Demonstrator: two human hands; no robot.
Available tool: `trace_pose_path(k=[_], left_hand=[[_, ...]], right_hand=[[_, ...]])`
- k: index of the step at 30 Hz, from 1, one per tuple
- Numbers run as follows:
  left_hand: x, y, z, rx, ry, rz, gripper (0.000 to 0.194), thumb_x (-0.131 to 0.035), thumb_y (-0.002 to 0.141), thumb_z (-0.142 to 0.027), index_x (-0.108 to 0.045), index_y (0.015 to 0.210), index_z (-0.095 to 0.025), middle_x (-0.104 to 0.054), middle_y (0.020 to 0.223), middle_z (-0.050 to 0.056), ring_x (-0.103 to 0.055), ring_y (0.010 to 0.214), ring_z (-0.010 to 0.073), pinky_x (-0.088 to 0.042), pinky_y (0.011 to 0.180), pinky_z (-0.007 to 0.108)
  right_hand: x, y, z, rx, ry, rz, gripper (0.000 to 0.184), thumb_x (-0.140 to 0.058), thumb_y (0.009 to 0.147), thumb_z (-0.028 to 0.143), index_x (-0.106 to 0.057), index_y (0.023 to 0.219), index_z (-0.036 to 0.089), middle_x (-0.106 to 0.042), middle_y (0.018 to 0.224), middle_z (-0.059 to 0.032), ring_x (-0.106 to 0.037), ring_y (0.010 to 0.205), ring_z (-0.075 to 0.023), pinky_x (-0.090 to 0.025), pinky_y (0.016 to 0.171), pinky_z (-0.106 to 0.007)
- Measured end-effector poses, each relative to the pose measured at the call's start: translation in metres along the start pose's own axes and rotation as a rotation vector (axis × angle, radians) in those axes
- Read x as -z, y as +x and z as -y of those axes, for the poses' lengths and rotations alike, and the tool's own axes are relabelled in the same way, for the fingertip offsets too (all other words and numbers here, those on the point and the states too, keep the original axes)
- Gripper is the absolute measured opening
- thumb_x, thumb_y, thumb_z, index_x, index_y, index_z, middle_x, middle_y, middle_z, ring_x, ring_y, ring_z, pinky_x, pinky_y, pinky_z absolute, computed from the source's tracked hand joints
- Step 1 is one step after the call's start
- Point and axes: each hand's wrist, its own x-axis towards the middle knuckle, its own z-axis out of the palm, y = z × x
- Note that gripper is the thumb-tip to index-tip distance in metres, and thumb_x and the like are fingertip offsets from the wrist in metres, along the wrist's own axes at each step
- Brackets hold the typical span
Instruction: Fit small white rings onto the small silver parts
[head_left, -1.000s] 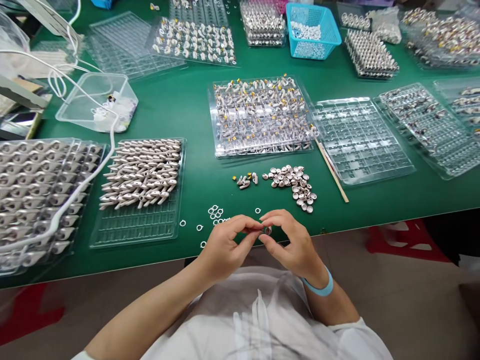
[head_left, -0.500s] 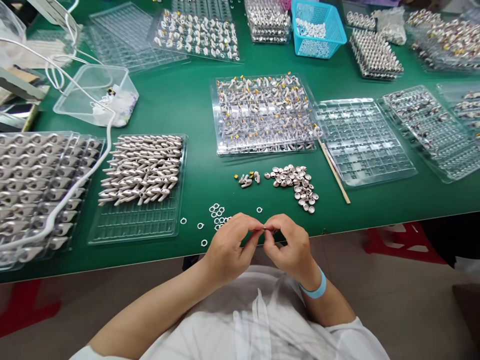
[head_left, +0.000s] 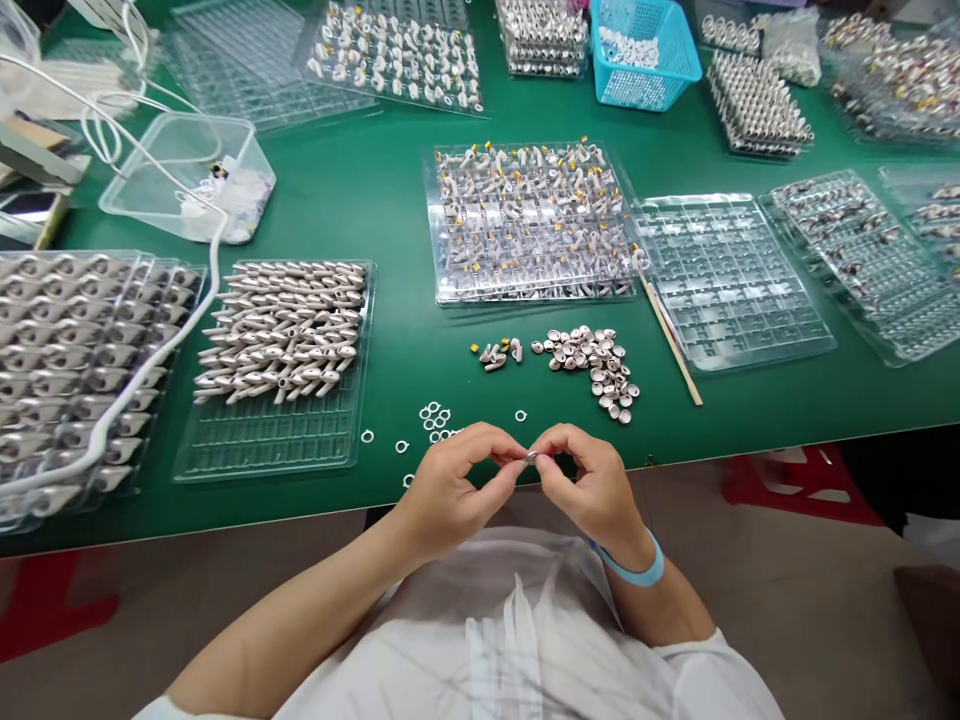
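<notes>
My left hand (head_left: 454, 485) and my right hand (head_left: 589, 485) meet at the near edge of the green table (head_left: 375, 210), both pinched on one small silver part (head_left: 531, 458) held between their fingertips. Several small white rings (head_left: 433, 420) lie on the table just left of my left hand. A pile of small silver caps (head_left: 596, 362) sits just beyond my hands, and a few loose white and yellow pieces (head_left: 499, 353) lie to its left. My right wrist wears a blue band (head_left: 634, 570).
A clear tray of white and yellow parts (head_left: 529, 220) lies beyond the pile, with an empty clear tray (head_left: 724, 280) and a wooden stick (head_left: 670, 335) to its right. Trays of grey pointed parts (head_left: 281, 335) fill the left. A blue basket (head_left: 641, 50) stands far back.
My hands stay together at the table edge, the fingers shifting slightly on the small part. The view has tilted a little, so the table contents sit slightly higher.
</notes>
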Motion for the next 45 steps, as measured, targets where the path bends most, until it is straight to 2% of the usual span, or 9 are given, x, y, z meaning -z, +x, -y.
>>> trace_pose_path(k=[11, 18, 24, 35, 40, 45], left_hand=[[-0.006, 0.001, 0.003, 0.029, 0.051, -0.037, 0.010, -0.056, 0.085, -0.011, -0.062, 0.079, -0.017, -0.066, 0.075, 0.002, -0.061, 0.069, 0.0119, -0.049, 0.066, 0.023], [-0.005, 0.000, 0.006, 0.012, 0.074, 0.001, 0.011, -0.053, 0.088, -0.014, -0.059, 0.080, -0.017, -0.065, 0.076, 0.003, -0.059, 0.071, 0.0133, -0.048, 0.067, 0.025], [-0.003, 0.001, 0.004, -0.018, 0.005, 0.046, 0.013, -0.049, 0.090, -0.014, -0.058, 0.082, -0.017, -0.062, 0.078, 0.003, -0.057, 0.071, 0.0132, -0.047, 0.068, 0.025], [-0.001, 0.001, -0.001, 0.004, -0.012, 0.095, 0.013, -0.048, 0.088, -0.013, -0.055, 0.077, -0.017, -0.060, 0.074, 0.001, -0.056, 0.067, 0.0113, -0.047, 0.064, 0.022], [0.005, 0.003, 0.006, -0.034, 0.189, 0.004, 0.013, -0.048, 0.087, -0.011, -0.054, 0.078, -0.018, -0.061, 0.075, 0.001, -0.057, 0.069, 0.0125, -0.048, 0.065, 0.024], [0.024, 0.006, 0.032, -0.176, 0.656, -0.170, 0.010, -0.051, 0.086, -0.011, -0.058, 0.082, -0.017, -0.064, 0.078, 0.006, -0.059, 0.078, 0.0214, -0.049, 0.073, 0.035]], right_hand=[[-0.009, -0.001, 0.001, -0.102, 0.073, -0.060, 0.007, -0.057, 0.084, 0.019, -0.061, 0.078, 0.019, -0.065, 0.076, -0.0003, -0.059, 0.068, -0.0127, -0.046, 0.063, -0.024], [-0.012, -0.004, -0.002, -0.186, 0.161, -0.072, 0.006, -0.060, 0.085, 0.022, -0.061, 0.080, 0.019, -0.067, 0.075, -0.0010, -0.062, 0.067, -0.0133, -0.048, 0.060, -0.023], [-0.009, -0.004, -0.005, -0.238, 0.360, 0.034, 0.009, -0.061, 0.087, 0.026, -0.061, 0.082, 0.019, -0.069, 0.077, -0.0021, -0.068, 0.073, -0.0154, -0.052, 0.065, -0.024], [-0.006, -0.003, -0.006, -0.308, 0.698, 0.244, 0.017, -0.069, 0.084, 0.033, -0.062, 0.080, 0.018, -0.066, 0.074, -0.0004, -0.064, 0.070, -0.0131, -0.054, 0.070, -0.026], [-0.004, -0.003, -0.002, -0.329, 0.711, 0.290, 0.021, -0.070, 0.083, 0.035, -0.063, 0.079, 0.017, -0.069, 0.073, -0.0031, -0.068, 0.071, -0.0163, -0.056, 0.071, -0.031], [0.007, -0.010, -0.004, -0.315, 0.605, 0.218, 0.018, -0.067, 0.085, 0.035, -0.063, 0.080, 0.018, -0.072, 0.076, -0.0049, -0.068, 0.072, -0.0169, -0.054, 0.069, -0.030]])
